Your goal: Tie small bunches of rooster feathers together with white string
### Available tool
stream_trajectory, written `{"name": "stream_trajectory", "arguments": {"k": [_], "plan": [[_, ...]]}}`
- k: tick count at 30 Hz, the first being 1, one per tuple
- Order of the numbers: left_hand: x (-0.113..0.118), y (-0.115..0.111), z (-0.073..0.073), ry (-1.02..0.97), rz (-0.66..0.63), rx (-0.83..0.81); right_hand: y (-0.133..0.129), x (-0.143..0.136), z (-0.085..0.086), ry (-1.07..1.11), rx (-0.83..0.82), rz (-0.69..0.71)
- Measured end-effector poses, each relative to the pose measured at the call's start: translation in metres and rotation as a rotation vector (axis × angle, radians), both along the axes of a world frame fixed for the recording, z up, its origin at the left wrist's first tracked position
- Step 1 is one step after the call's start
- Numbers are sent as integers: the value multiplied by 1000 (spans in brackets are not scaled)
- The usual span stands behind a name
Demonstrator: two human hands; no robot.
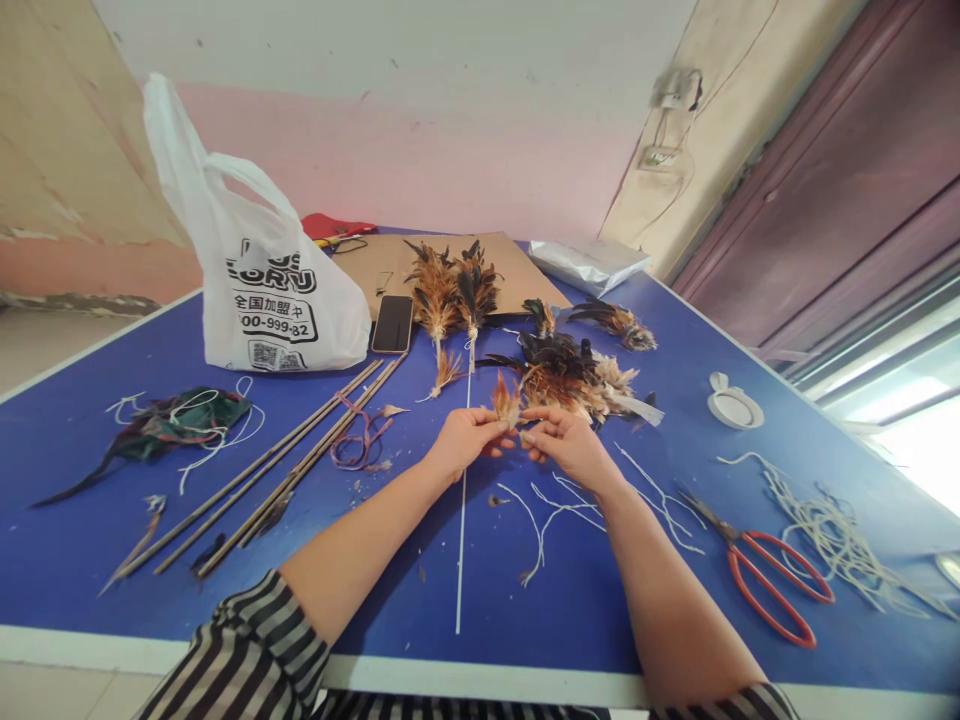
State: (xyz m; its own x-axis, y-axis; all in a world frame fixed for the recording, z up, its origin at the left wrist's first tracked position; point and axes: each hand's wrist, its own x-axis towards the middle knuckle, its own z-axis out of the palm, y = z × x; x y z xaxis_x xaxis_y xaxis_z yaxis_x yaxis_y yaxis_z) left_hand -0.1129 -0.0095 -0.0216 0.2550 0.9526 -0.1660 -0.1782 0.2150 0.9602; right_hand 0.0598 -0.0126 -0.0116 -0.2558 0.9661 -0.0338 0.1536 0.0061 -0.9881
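Note:
Over the middle of the blue table, my left hand [471,440] pinches a small bunch of orange-brown feathers [507,398] by its base. My right hand [564,440] is beside it, thumb and fingers closed together near the bunch's lower right; whatever lies between them is too small to make out. Just beyond my right hand spreads a pile of loose black, brown and cream feathers [577,375]. Two tied feather bundles [435,290] with pale bound stems lie farther back. White strings [544,525] are scattered below my hands.
Red-handled scissors [776,580] and tangled string [840,535] lie at right, with a tape roll [735,408] behind. Thin sticks [300,470], a phone [393,325] and a white plastic bag [262,270] are at left. Cardboard [525,280] and a silver packet [589,265] lie at the back.

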Motion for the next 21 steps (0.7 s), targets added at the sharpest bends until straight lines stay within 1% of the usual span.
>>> {"name": "stream_trajectory", "arguments": {"k": [3, 7, 12, 18, 21], "plan": [[0, -2, 0, 62, -38, 101, -2, -2, -1, -82, 63, 42], [1, -2, -5, 113, -123, 183, -2, -2, -5, -150, 141, 72], [2, -1, -10, 135, -149, 160, -2, -2, -6, -176, 172, 76], [2, -1, -9, 152, -169, 140, -2, -6, -5, -127, 154, 77], [1, -1, -10, 178, -189, 143, -1, -7, -8, -159, 194, 74]]}}
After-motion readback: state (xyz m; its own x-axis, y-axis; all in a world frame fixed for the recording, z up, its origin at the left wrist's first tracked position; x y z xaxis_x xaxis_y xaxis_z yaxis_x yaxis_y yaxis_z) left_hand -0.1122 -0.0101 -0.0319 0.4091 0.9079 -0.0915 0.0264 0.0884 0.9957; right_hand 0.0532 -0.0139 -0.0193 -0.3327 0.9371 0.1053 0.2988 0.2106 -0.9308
